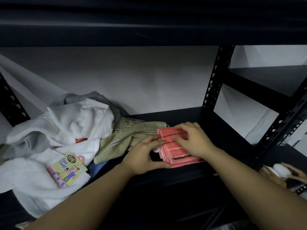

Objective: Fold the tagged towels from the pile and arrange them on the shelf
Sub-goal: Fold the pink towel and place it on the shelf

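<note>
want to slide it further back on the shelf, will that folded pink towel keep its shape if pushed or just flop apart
The pink towel is folded into several stacked layers, so it probably slides as one block on the smooth dark shelf. It is soft cloth, so the top layers may creep or fan open if pushed from one edge. Both the left hand and right hand rest on it, suggesting it needs steadying.

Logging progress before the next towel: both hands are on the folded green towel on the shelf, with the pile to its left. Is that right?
Not quite: the folded towel is pink, not green. The head view shows the left hand and right hand on it on the shelf, with the pile to its left.
</note>
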